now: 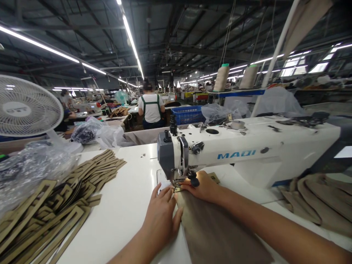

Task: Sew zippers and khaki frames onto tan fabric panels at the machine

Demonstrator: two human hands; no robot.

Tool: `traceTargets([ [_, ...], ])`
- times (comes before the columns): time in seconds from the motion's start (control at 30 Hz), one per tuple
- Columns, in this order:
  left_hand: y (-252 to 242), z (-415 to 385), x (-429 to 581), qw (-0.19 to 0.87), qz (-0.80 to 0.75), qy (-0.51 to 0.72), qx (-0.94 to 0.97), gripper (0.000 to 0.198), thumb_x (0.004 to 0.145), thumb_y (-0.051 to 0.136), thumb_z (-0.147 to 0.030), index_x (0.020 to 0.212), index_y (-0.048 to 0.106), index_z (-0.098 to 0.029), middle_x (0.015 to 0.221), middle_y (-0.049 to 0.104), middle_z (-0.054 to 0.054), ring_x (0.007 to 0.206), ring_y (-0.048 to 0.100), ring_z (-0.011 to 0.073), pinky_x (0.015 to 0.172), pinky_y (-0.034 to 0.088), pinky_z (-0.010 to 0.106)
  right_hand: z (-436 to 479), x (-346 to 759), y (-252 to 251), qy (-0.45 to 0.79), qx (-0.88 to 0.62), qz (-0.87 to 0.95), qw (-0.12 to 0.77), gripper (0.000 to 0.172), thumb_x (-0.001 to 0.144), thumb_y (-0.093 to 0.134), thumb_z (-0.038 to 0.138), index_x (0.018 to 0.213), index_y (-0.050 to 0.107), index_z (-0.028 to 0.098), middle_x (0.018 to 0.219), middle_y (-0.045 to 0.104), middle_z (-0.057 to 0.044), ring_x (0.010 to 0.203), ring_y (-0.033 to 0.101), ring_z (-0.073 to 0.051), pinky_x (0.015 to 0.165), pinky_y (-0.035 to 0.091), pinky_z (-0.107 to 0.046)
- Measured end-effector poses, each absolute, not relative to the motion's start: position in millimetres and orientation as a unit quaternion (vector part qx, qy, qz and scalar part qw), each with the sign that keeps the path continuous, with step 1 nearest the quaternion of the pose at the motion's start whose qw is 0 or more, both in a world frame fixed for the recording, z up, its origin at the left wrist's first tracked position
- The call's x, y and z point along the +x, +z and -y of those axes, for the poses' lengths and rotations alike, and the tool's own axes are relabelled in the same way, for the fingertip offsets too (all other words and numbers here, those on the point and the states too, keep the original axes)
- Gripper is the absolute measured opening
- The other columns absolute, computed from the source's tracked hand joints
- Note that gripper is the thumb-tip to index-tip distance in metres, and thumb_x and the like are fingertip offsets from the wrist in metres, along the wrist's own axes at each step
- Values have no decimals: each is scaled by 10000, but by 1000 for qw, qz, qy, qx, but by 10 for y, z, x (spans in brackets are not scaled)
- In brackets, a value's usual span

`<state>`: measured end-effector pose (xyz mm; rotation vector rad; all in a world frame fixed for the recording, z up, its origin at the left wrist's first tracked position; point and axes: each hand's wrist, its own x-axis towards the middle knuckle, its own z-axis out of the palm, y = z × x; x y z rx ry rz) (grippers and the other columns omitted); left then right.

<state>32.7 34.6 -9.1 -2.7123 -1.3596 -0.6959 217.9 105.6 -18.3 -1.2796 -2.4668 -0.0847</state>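
Observation:
A white sewing machine (247, 146) stands on the white table, its needle area lit just above both hands. Under the presser foot lies the end of a brown fabric piece (217, 231), which hangs toward me between my forearms. My left hand (163, 211) rests at the left edge of that fabric, fingers spread, fingertips beside the foot. On the other side my right hand (202, 186) is closed at the fabric's far end, thumb and finger together close to the needle. A small olive piece (213, 178) shows behind my right hand.
Olive cut strips (63, 201) are heaped at the left, beside clear plastic bags (35, 168) and a white fan (27, 106). Folded brown fabric (321, 201) lies at the right. Thread cones (221, 79) and a blue basket (188, 114) stand behind; a person (151, 106) sits farther off.

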Motion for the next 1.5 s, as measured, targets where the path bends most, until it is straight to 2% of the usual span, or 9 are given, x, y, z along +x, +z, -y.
traceTargets([
  [0.43, -156, -390, 317, 35, 428, -232, -873, 236, 816, 517, -244, 1000, 639, -158, 1088, 661, 126, 1090, 570, 278, 1031, 337, 544, -1133, 2208, -243, -15, -420, 889, 183, 258, 837, 513, 286, 697, 714, 204, 674, 674, -53, 652, 604, -188, 588, 379, -263],
  [0.8, -126, -303, 313, 1, 432, -238, -870, 212, 798, 545, -257, 975, 633, -181, 1137, 641, 116, 1141, 534, 281, 1054, 289, 562, -1048, 2166, -242, -4, -426, 885, 189, 315, 874, 471, 349, 724, 700, 194, 662, 667, -64, 634, 605, -187, 597, 391, -266],
  [1.0, -131, -329, 315, 18, 435, -230, -870, 248, 812, 546, -278, 1020, 628, -171, 1134, 642, 132, 1128, 546, 284, 1043, 308, 561, -1033, 2254, -160, 19, -521, 832, 187, 271, 781, 581, 417, 640, 641, 194, 610, 632, -50, 603, 589, -194, 560, 371, -262],
  [1.13, -147, -260, 331, 40, 445, -206, -871, 266, 801, 572, -285, 1027, 629, -157, 1130, 641, 143, 1125, 547, 289, 1042, 312, 555, -957, 2660, -126, 28, -624, 755, 200, 217, 754, 595, 387, 743, 614, 171, 741, 644, -95, 713, 596, -245, 576, 371, -284],
  [1.2, -189, -163, 296, 65, 422, -203, -881, 337, 772, 612, -374, 1029, 623, -157, 1130, 640, 151, 1115, 553, 303, 1026, 337, 550, -848, 2880, -164, 56, -651, 732, 193, 172, 723, 616, 345, 734, 589, 175, 723, 636, -77, 678, 593, -231, 562, 372, -277],
  [1.3, -278, 43, 170, 143, 333, -203, -909, 409, 769, 603, -480, 1020, 615, -157, 1081, 663, 160, 1058, 593, 302, 961, 428, 488, -600, 3090, -250, 109, -658, 722, 183, 144, 706, 596, 302, 644, 524, 194, 616, 593, -17, 598, 573, -186, 538, 378, -249],
  [1.37, -322, 194, 69, 185, 293, -181, -921, 286, 837, 560, -344, 1063, 595, -171, 1105, 658, 149, 1068, 594, 267, 931, 462, 417, -410, 3140, -282, 143, -648, 723, 192, 188, 727, 544, 335, 609, 480, 203, 595, 564, -6, 599, 560, -176, 543, 386, -240],
  [1.43, -339, 335, -9, 170, 285, -193, -923, 266, 859, 516, -248, 1112, 570, -188, 1156, 634, 142, 1085, 584, 251, 892, 489, 373, -227, 3149, -282, 190, -633, 717, 221, 226, 727, 508, 390, 599, 472, 207, 575, 528, -1, 585, 532, -176, 540, 385, -246],
  [1.5, -329, 446, -41, 85, 329, -263, -903, 322, 866, 479, -248, 1179, 531, -192, 1189, 612, 142, 1080, 582, 247, 853, 510, 351, -66, 3147, -264, 242, -622, 699, 258, 266, 708, 509, 451, 607, 506, 205, 559, 492, 5, 567, 497, -176, 534, 373, -258],
])
